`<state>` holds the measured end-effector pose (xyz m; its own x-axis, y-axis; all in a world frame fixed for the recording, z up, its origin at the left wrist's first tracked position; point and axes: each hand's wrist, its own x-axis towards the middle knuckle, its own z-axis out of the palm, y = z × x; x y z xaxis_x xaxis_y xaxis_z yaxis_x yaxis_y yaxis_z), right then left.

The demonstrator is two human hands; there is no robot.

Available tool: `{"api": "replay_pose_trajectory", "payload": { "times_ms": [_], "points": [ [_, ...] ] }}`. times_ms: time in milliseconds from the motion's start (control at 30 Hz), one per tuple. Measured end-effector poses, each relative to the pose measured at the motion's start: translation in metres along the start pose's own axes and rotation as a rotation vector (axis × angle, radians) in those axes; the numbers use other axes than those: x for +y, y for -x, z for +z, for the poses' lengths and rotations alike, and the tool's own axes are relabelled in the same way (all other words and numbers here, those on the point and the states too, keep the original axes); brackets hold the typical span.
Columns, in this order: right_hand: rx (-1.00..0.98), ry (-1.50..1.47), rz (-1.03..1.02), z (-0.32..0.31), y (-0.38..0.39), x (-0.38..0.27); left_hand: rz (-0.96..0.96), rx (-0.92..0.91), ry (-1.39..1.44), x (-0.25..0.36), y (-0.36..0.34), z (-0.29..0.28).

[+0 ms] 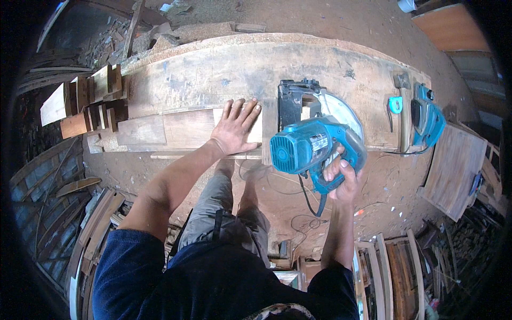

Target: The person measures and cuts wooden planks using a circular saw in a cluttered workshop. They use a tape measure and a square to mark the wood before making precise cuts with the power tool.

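My right hand (344,175) is wrapped round the rear handle of a teal circular saw (306,143). The saw's black base plate (288,106) rests over the workbench, at the right end of a row of flat boards. My left hand (234,127) lies flat with fingers spread, pressing on a pale board (256,130) just left of the saw. Further left in the same row lies a browner board (186,128). The saw's body hides its blade and whatever lies beneath it. A black power cord (308,197) hangs from the handle.
On the bench (224,74), a teal electric planer (428,120), a hammer (402,90) and a teal tape measure (395,105) lie at the right. Stacked wood blocks (88,98) stand at the left end. A cable (304,226) loops across the dirt floor; timber (389,272) is piled nearby.
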<state>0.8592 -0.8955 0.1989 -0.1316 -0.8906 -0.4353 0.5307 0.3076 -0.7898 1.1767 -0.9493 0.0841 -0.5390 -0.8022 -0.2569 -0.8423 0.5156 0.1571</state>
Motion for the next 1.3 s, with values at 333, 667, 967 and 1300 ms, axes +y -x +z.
{"api": "replay_pose_trajectory", "payload": {
  "times_ms": [333,667,967,1300],
  "points": [
    [0.019,0.026,-0.008,0.010,-0.012,-0.004,-0.023,-0.092,0.017,0.002,-0.002,-0.012],
    [0.002,-0.017,-0.013,0.018,-0.029,-0.006,-0.012,-0.087,0.060,0.003,-0.004,-0.018],
    [0.046,0.012,-0.009,0.020,-0.036,-0.024,-0.065,-0.152,0.071,0.008,-0.009,-0.027],
    [0.320,1.273,-0.259,-0.032,-0.039,-0.076,-0.041,-0.110,0.088,0.002,-0.004,-0.021]
  ]
}}
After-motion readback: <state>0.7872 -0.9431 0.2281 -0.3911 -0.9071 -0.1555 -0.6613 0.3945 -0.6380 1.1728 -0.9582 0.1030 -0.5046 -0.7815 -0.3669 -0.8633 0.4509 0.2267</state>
